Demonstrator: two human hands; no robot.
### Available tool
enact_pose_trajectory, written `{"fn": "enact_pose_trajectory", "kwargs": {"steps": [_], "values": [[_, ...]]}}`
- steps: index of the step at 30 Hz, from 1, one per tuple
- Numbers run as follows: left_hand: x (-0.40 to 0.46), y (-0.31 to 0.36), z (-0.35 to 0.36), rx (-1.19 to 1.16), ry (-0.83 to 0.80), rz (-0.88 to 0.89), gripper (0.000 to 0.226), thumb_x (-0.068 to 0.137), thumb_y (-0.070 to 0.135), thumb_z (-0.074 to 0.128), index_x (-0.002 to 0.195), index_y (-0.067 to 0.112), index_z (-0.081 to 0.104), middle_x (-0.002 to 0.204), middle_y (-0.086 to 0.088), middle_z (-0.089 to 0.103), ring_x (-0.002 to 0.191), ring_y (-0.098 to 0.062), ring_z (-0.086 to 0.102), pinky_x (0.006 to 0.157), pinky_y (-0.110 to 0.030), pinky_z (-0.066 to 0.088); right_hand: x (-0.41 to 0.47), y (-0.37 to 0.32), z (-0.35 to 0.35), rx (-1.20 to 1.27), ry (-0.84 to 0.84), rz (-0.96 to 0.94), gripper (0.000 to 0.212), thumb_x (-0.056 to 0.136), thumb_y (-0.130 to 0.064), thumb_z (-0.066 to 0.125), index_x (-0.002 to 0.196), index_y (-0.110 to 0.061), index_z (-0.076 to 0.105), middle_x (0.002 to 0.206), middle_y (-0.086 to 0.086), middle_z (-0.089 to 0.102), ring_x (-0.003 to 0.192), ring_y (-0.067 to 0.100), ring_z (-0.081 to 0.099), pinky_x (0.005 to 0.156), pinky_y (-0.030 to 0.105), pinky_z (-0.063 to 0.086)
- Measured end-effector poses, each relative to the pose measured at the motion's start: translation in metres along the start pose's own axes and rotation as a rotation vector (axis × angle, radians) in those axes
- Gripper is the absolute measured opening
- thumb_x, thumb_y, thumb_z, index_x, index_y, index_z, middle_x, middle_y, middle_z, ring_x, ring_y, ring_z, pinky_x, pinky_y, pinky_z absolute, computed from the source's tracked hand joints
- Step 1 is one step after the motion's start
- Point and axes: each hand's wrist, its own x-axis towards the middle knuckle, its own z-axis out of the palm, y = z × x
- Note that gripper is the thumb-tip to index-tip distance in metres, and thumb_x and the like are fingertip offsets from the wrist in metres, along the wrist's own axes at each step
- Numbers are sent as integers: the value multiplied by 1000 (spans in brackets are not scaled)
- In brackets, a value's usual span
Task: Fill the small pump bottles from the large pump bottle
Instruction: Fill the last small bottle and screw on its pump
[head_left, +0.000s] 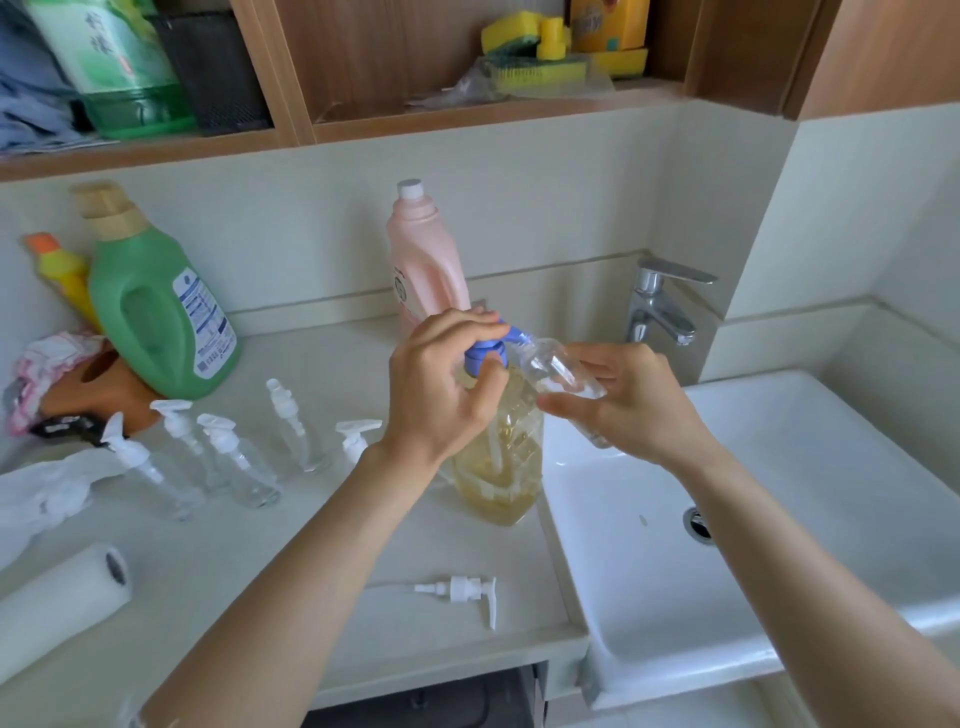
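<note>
The large clear bottle (501, 462) of yellow liquid stands on the counter beside the sink. My left hand (441, 384) curls over its blue pump head (488, 349). My right hand (631, 400) holds a small clear bottle (558, 366) tilted, its mouth against the blue spout. That bottle's white pump (465, 592) lies loose on the counter near the front edge. Several small clear pump bottles (234, 457) with white tops stand to the left.
A white sink (779, 499) with a chrome tap (657, 304) is at the right. A pink bottle (423, 260), a green jug (156, 306) and a yellow bottle (62, 270) stand at the back. A paper roll (62, 603) lies front left.
</note>
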Motion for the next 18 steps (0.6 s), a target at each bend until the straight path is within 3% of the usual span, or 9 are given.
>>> {"fn": "enact_pose_trajectory", "kwargs": {"steps": [4,8,11,13,16,18], "values": [[4,11,-10,-60,-39,-69,36,77,22,46,91,6,75,97,2,71,98,-9,65,89,-23,50,0,0,-1,22,-19,6,40,70,-33,82,109,-33,71,94,-13,74,89,5,69,86,35,55],[21,16,-16,-79,-48,-98,38,77,27,44,87,8,76,90,7,70,89,-3,65,85,-18,48,6,3,-5,31,-3,-10,55,67,-40,83,118,-25,69,104,-13,72,101,2,66,92,37,53],[20,15,-13,-44,-26,-69,36,77,27,47,87,8,76,91,2,72,88,-5,65,83,-20,50,9,1,-4,54,-10,-18,65,57,-54,78,116,-27,69,101,-12,73,95,3,68,89,38,55],[15,14,-9,-44,3,-54,35,76,24,48,88,6,75,93,-1,72,89,-5,64,81,-13,47,11,2,-2,49,-7,-16,72,51,-62,73,115,-29,69,101,-10,73,94,3,68,87,36,56],[7,11,-3,-47,18,-51,33,75,21,48,88,4,74,93,-4,71,90,-6,63,79,-7,44,13,5,1,28,-14,-20,62,56,-56,76,112,-30,70,96,-10,74,92,3,68,88,37,55],[1,8,0,-21,11,-47,33,75,21,48,88,6,74,94,-3,71,92,-11,65,79,-16,48,11,9,3,12,-17,-26,42,66,-40,82,105,-33,71,92,-12,75,90,5,69,89,39,54]]}}
